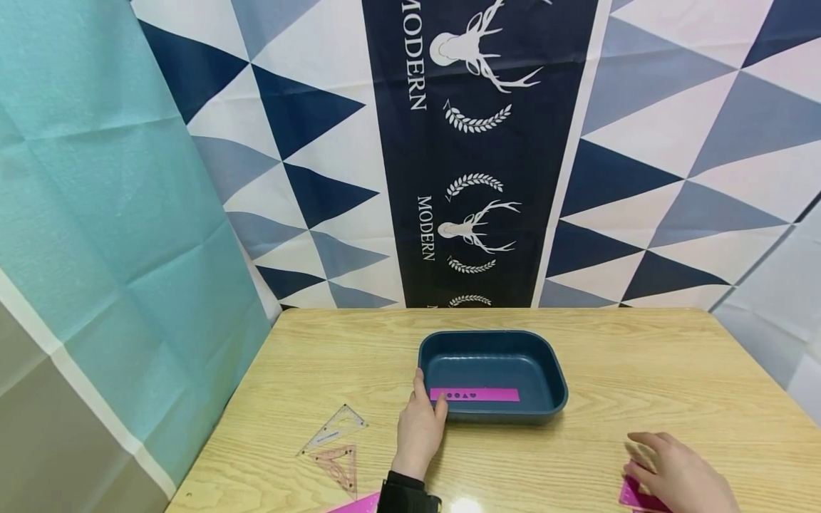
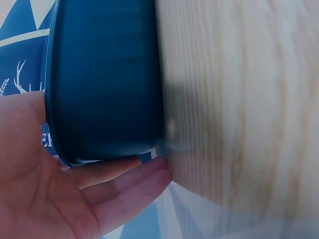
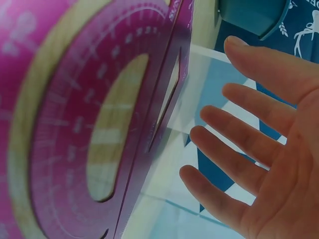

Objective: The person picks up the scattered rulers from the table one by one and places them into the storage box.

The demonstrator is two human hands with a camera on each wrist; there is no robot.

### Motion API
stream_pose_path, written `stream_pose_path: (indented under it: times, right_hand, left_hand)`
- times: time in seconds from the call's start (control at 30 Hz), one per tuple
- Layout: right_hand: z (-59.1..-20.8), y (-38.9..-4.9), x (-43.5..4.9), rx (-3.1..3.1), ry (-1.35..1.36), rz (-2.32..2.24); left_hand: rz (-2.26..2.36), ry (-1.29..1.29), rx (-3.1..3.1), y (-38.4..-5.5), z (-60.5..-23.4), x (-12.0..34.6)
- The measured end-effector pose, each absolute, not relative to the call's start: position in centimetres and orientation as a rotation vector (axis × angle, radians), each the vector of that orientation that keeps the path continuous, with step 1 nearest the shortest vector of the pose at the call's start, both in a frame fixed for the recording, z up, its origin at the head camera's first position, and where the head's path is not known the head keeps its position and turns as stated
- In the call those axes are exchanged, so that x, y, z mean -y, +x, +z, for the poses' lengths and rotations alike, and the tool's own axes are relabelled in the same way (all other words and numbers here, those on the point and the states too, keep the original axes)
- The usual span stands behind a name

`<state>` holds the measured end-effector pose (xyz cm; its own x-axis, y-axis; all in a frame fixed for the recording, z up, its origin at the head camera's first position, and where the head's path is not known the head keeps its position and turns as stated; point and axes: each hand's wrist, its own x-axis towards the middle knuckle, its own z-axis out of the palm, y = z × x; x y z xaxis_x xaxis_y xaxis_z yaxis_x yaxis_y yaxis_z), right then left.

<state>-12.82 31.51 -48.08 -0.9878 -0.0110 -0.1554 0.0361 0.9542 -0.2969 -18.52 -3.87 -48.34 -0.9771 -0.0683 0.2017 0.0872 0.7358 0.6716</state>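
On the left of the wooden table (image 1: 301,356), a clear set square (image 1: 328,436) and a reddish set square (image 1: 351,470) lie loose; next, the left hand (image 1: 420,431) grips the near-left corner of the blue tray (image 1: 494,415). One pink ruler (image 1: 497,395) sits inside, so the work looks barely begun. There's sliding room behind and rightward, up to the relaxed right hand (image 1: 689,474), holding nothing beside a magenta protractor (image 3: 62,134).

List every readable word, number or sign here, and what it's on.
"MODERN": twice, sideways, on the dark wall-cloth panel; only partly visible elsewhere.
Magenta protractor: scale digits and lettering too blurred to read.
Clear set square and pink set square: markings too small to read.
Magenta strip in the blue tray: shape cut-outs, no readable text.
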Motion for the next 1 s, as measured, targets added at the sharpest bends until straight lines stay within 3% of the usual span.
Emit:
stream_pose_path:
  times: [1.0]
  right_hand:
    - [-48.33,-12.50,-31.48,-2.812,-0.071,-0.458]
  left_hand:
    - [-1.062,0.001,2.722,-18.63,-48.17,3.72]
